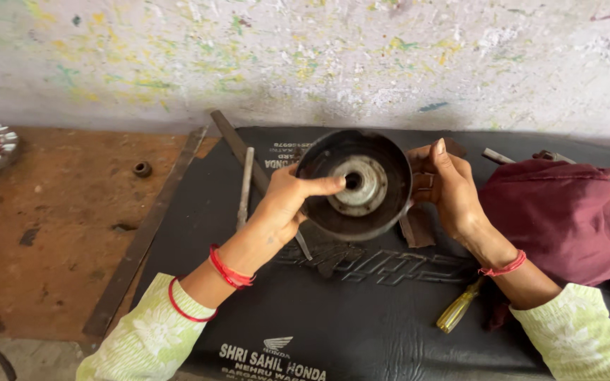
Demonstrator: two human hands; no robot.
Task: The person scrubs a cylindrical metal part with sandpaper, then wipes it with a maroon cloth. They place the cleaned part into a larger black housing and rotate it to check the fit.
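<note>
Black mat (361, 317), one metal drum (354, 185), two hands: left hand (287, 201), right hand (450, 187)

The drum-shaped metal part (354, 185) sits mid-mat, held between the left hand (287, 201) and the right hand (450, 187) — above the mat (361, 317). Left of it lies a file (246, 185); behind that, a flat bar (238, 149). Right — a cloth (566, 212), and before it a screwdriver (458, 309). Far left, a nut (142, 169) on the floor.
</note>
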